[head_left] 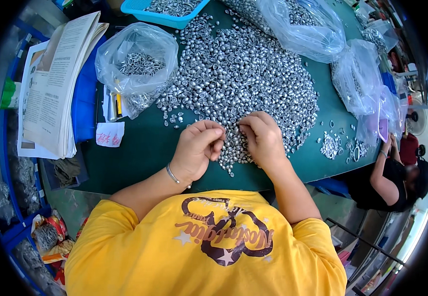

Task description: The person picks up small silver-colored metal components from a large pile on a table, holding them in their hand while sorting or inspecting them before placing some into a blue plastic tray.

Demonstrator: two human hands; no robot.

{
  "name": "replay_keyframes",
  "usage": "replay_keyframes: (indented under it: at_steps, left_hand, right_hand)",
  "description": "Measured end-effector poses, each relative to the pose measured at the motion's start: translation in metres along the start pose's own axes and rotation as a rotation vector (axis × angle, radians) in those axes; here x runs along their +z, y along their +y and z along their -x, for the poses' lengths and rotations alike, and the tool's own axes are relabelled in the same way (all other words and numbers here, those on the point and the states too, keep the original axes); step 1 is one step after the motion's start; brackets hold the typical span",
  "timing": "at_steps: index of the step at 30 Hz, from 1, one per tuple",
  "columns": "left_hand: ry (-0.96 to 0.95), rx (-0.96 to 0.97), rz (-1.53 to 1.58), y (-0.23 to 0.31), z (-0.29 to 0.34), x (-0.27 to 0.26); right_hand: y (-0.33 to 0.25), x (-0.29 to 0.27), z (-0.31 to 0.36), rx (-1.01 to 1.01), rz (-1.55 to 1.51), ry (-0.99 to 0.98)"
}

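Note:
A big heap of small silver metal domed pieces [243, 74], some showing hollow undersides, spreads over the green table [140, 170]. At the heap's near edge both hands work close together, a short gap between them. My left hand [199, 148] is closed, thumb and forefinger pinched at the pieces; a metal bangle circles its wrist. On the other side of the gap, my right hand [263, 138] is also closed, its fingertips pressed together and pointing left. Whatever sits in either pinch is too small or hidden to make out. Loose domed pieces lie between and below the hands.
Left of the heap stands an open plastic bag [137, 59] of metal parts, beside a blue bin [86, 98] and propped papers [56, 84]. A blue basket [167, 19] and a large clear bag [305, 29] lie beyond. Flat rings [330, 146] lie right. Another person [394, 182] sits far right.

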State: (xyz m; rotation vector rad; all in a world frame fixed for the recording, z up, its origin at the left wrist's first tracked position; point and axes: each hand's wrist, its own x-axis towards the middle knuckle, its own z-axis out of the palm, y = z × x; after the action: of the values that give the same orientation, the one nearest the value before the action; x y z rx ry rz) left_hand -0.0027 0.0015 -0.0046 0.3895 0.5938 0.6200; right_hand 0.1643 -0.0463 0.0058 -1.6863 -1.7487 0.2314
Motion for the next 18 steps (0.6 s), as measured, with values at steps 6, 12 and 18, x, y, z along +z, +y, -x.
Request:
replay_keyframes:
  at_steps: [6, 12, 18]
  left_hand:
    - [0.051, -0.053, -0.227, -0.003, 0.004, 0.013]
    - [0.003, -0.045, -0.255, -0.003, 0.003, 0.006]
    - [0.004, -0.037, -0.081, -0.004, 0.0, 0.006]
  right_hand:
    - [-0.012, -0.008, 0.007, -0.086, -0.287, 0.078]
    - [-0.01, -0.008, 0.016, -0.118, -0.286, 0.097]
    - [0.0, -0.003, 0.004, -0.12, 0.007, -0.092]
